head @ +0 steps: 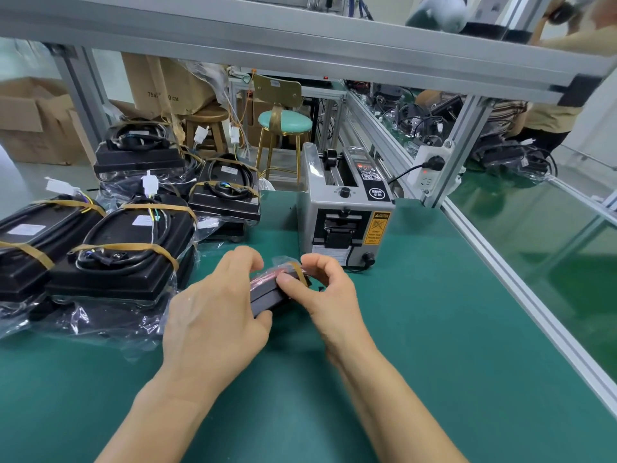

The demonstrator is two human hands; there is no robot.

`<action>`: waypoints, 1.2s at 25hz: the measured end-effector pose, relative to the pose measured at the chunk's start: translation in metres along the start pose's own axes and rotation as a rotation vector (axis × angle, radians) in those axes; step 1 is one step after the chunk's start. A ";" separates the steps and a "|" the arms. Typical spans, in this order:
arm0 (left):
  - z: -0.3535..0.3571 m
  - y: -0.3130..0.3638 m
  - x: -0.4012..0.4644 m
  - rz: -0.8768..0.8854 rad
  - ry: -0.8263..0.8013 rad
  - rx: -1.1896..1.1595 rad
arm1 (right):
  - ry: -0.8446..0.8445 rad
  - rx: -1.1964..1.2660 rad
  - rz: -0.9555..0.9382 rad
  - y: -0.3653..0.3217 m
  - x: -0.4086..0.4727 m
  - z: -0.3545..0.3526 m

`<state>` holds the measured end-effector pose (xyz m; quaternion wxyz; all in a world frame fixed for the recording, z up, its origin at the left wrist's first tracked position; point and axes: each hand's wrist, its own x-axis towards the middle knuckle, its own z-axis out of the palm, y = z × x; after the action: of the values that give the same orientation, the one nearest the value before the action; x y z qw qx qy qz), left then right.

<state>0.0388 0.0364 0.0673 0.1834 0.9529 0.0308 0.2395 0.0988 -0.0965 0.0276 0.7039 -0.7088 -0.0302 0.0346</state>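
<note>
A small black box (267, 297) with red wires and a strip of brown tape on top sits in the middle of the green mat (417, 329), partly in clear plastic. My left hand (217, 315) grips its near left end, fingers over the top and thumb below. My right hand (320, 289) holds its right end, the thumb pressing on the tape strip. Most of the box is hidden by my fingers.
A grey tape dispenser machine (347, 208) stands just behind my hands. Several black taped units in plastic bags (110, 248) are stacked at the left. An aluminium frame rail (521, 282) borders the mat on the right. A teal stool (283, 123) and cardboard boxes (36, 121) stand beyond the bench.
</note>
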 end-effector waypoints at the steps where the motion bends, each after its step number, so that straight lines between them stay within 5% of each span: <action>1: 0.001 0.000 0.001 0.012 -0.038 0.048 | -0.012 -0.019 0.008 0.001 0.002 -0.008; 5: -0.007 -0.005 0.014 -0.033 -0.162 0.135 | -0.029 -0.023 0.035 0.008 0.001 -0.035; 11: -0.016 -0.042 0.017 -0.155 -0.194 -0.894 | -0.031 -0.238 -0.197 -0.001 -0.022 -0.073; 16: 0.003 -0.039 0.008 -0.069 -0.239 -1.239 | 0.002 -0.053 -0.416 -0.020 -0.035 -0.093; 21: 0.021 -0.033 0.002 -0.080 -0.278 -1.444 | -0.010 0.114 -0.478 -0.025 -0.047 -0.098; 30: 0.028 -0.013 -0.012 -0.074 -0.317 -1.667 | -0.388 0.052 -0.383 -0.012 -0.064 -0.077</action>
<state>0.0414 0.0374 0.0338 0.8355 0.5268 -0.1506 0.0413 0.0426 -0.1791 0.0410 0.6966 -0.6520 -0.2973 0.0369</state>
